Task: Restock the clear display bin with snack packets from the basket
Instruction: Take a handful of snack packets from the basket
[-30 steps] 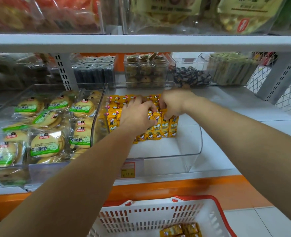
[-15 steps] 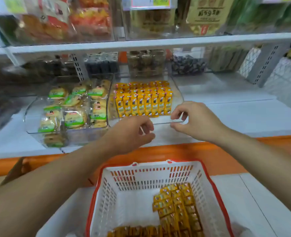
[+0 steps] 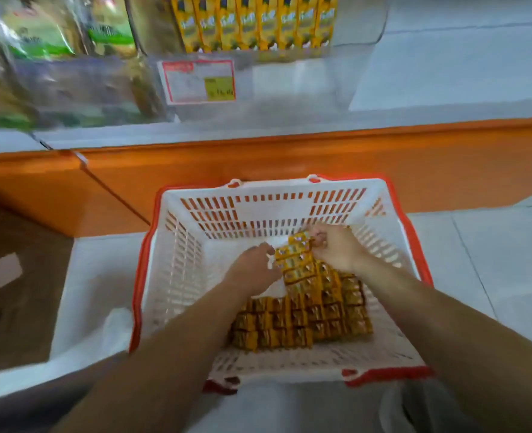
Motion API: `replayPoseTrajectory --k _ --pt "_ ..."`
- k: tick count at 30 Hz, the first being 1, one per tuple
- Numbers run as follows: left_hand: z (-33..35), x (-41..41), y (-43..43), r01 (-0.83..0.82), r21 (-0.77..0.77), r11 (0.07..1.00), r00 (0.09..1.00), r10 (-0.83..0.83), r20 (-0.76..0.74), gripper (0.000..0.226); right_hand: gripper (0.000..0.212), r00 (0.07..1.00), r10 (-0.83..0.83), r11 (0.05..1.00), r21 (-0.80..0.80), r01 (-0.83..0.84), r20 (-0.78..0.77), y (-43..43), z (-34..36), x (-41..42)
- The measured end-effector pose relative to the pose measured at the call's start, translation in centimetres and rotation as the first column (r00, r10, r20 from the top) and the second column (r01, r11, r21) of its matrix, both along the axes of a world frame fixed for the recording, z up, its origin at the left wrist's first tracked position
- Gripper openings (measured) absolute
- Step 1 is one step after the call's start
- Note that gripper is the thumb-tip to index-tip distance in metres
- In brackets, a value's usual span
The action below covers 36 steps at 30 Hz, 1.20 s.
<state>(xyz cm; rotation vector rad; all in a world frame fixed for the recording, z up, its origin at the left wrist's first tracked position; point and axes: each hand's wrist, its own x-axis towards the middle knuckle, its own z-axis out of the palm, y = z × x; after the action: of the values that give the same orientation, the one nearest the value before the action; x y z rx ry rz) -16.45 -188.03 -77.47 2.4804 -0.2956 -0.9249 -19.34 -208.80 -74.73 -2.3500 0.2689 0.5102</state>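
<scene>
Now we note the packets (image 3: 299, 270) run up-frame between hands: right hand (image 3: 336, 253) pinches the top end, left hand (image 3: 252, 273) touches their left edge, grip unclear.

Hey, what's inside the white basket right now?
Rows of yellow snack packets lie in the basket, near right; the right hand grips one row's far end, the left hand beside it. The floor under packets and arms is hidden.
</scene>
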Motion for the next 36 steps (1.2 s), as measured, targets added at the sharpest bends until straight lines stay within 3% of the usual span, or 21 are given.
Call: replayPoseTrajectory --k 3,8,12,15,21,25,36 --pt "-4.2 0.3 -1.4 -0.066 -0.057 0.996 0.998 0.066 0.008 0.075 0.039 0.999 0.033 0.993 -0.112 -0.035 -0.012 0.8 -3.5 0.1" --pt "-8.1 1.9 -2.9 0.149 -0.054 0.987 0.989 -0.149 -0.002 0.102 0.086 0.997 0.071 0.962 -0.263 -0.076 -0.030 1.1 -6.1 -0.7" --pt "-9.4 2.5 -3.3 0.249 0.018 0.968 0.968 -0.249 0.021 0.111 0.064 0.993 0.027 0.953 -0.296 -0.060 -0.111 0.9 -6.6 -0.8" --pt "-9.6 2.9 -3.4 0.222 0.027 0.975 0.975 -0.222 0.008 0.116 0.046 0.992 0.064 0.938 -0.332 -0.097 -0.109 0.8 -6.4 -1.0" --pt "-9.3 4.0 -2.7 0.122 -0.067 0.990 0.979 -0.131 -0.154 0.105 0.049 0.968 0.133 0.901 -0.380 -0.208 -0.215 0.7 -5.3 -1.3" --pt "-9.2 4.2 -2.2 0.134 -0.082 0.988 0.981 -0.144 -0.130 0.090 0.044 0.945 0.189 0.909 -0.316 -0.271 -0.267 0.7 -4.9 -1.6" --pt "-9.3 3.7 -1.1 -0.093 -0.190 0.977 0.972 0.048 -0.229 0.055 0.037 0.994 -0.053 0.997 -0.067 0.047 -0.100 0.6 -5.4 -1.6"
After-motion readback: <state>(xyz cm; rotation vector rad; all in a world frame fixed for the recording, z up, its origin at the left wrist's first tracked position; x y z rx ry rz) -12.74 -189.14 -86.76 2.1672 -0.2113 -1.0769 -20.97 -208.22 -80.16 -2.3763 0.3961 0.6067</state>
